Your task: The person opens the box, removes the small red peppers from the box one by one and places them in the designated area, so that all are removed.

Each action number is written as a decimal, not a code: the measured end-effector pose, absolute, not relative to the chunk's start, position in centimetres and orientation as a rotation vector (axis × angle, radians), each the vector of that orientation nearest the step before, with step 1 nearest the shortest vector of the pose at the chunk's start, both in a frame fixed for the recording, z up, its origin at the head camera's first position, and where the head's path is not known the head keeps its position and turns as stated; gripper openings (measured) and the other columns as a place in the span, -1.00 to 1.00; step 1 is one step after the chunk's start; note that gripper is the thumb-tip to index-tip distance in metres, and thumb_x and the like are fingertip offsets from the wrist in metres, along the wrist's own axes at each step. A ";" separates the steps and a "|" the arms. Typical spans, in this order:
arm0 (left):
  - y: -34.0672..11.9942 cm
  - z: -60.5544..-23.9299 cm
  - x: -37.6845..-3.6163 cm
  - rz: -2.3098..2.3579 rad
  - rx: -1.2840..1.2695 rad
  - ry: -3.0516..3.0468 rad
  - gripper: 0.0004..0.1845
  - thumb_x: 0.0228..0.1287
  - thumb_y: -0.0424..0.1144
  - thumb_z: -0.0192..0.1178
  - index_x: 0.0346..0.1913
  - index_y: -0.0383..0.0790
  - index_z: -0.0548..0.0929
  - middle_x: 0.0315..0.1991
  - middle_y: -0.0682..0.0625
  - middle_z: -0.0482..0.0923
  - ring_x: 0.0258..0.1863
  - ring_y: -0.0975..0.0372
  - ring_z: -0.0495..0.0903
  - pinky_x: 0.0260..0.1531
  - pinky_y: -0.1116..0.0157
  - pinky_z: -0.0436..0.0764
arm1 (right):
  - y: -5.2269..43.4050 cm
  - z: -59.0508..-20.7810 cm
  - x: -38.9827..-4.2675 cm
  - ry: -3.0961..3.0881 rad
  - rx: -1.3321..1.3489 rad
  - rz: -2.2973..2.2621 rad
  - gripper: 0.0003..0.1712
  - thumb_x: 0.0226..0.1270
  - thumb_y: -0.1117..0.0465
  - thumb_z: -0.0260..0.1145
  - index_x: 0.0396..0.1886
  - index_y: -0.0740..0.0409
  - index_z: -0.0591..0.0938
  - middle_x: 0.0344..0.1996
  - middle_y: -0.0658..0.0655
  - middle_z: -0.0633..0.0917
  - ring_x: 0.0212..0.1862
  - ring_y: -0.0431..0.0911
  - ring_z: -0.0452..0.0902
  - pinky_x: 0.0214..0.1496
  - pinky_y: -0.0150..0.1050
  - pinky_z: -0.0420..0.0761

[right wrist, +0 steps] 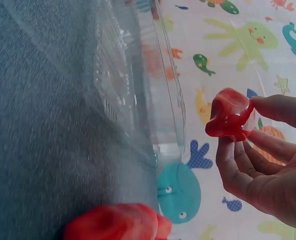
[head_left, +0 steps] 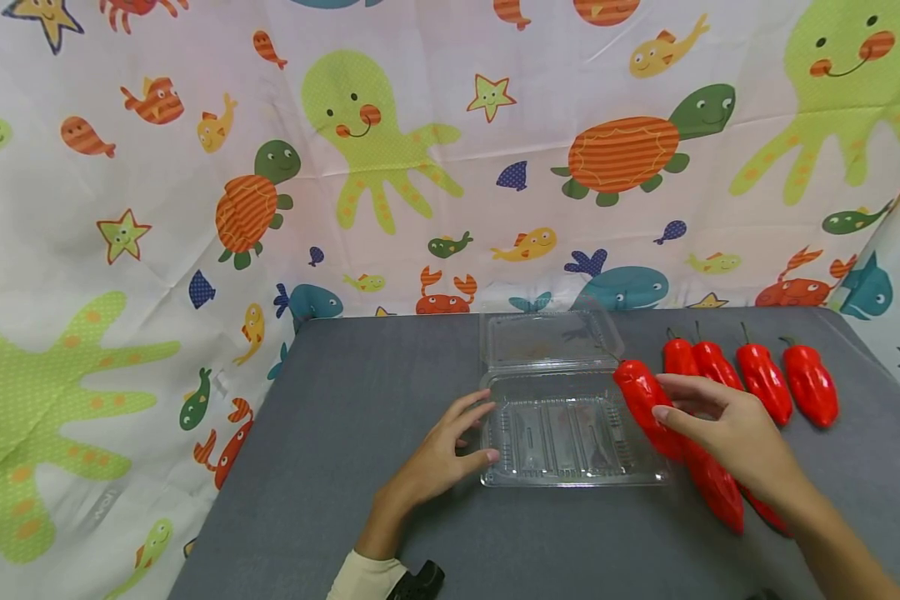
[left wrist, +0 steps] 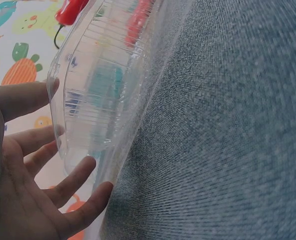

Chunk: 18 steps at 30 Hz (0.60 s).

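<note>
Both hands work at the clear clamshell container (head_left: pixel 570 433), which lies open near the middle of the grey bench (head_left: pixel 345 500), its lid (head_left: pixel 547 340) folded back toward the far edge. The left hand (head_left: pixel 438 462) rests with straight fingers against the container's left rim, gripping nothing. The right hand (head_left: pixel 727 429) pinches a red pepper (head_left: pixel 645 404) between thumb and fingertips, holding it just above the container's right rim; the right wrist view shows the grip sitting only at the pepper's blunt end (right wrist: pixel 229 114).

That shallow pinch is the main risk, as I judge it: the glossy skin could slip and the pepper drop onto the rim or the bench instead of into the tray. The container is light, and with only flat fingers steadying it, a knock from the pepper could push it sideways or tip it. The right forearm lies over the other red peppers (head_left: pixel 765 383) near the right edge, so it could drag or roll them.
</note>
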<state>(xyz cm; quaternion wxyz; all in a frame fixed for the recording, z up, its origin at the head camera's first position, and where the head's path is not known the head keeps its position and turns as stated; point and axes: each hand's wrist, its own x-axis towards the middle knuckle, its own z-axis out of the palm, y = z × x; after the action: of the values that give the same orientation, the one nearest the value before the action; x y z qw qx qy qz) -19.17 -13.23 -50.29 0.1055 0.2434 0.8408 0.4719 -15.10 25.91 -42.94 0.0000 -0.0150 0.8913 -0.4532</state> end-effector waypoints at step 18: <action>-13.2 -50.1 -19.0 1.387 0.714 2.474 -0.22 0.44 -0.02 0.36 0.63 -0.06 0.35 0.69 0.19 0.07 0.45 0.13 0.42 0.33 -0.08 0.55 | 30.9 -44.8 -13.7 2.871 0.219 -1.347 -0.21 0.50 -0.13 0.39 0.51 0.25 0.48 0.31 0.50 0.59 -0.14 -0.54 0.52 -0.31 -0.36 0.72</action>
<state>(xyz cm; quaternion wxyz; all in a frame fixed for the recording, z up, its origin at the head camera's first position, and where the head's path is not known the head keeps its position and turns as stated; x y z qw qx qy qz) -19.02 -13.23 -50.05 0.1082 0.2429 0.8408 0.4716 -13.73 30.87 -44.78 -0.0185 0.0689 0.9030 -0.4236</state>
